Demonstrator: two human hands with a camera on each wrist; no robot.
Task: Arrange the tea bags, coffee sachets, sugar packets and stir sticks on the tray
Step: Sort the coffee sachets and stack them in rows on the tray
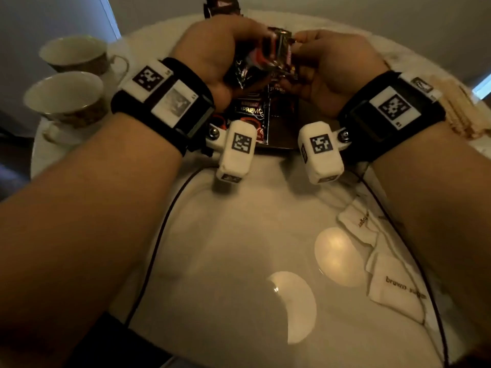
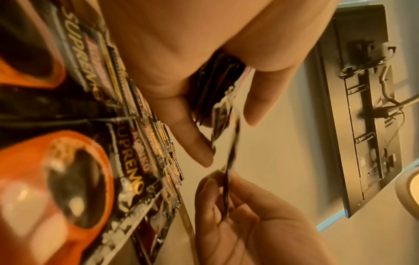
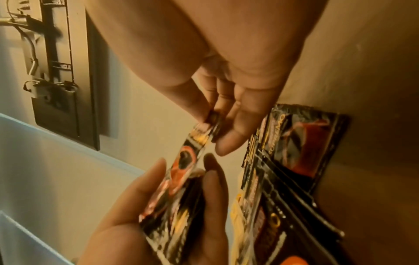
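**Coffee sachets, mid-sorting, held over the tray**

Above the far end of the tray point(image 1: 239, 235), both hands met on a small bundle of coffee sachets point(image 1: 276, 53). The left hand point(image 1: 215, 54) had its fingers curled round the bundle; the right hand point(image 1: 326, 65) pinched the end of one sachet point(image 3: 192, 152) between thumb and fingertips point(image 3: 226, 145), as if to draw it off.

Condition and material:
- Sachets: flat, glossy foil film, dark with an orange cup print, edges crimped and serrated. Likely slippery.
- Laid sachets point(image 1: 251, 115): overlapped flat on the tray below the hands.
- Sugar packets point(image 1: 396, 285): soft white paper, crumpled, at the tray's right side near the right forearm.
- Stir sticks point(image 1: 459, 112): pale, thin, bunched at the right of the table, outside the tray.
- Tray: pale, glossy, thin dark rim.
- Two cups point(image 1: 69, 96): thin-walled, patterned, off to the left.

Risks, as judged:
- Slick film could let the whole bundle slide out when one sachet was pulled.
- A dropped sachet could scatter the overlapped row beneath.
- The right forearm could brush the sugar packets.

Tea bags: not seen.
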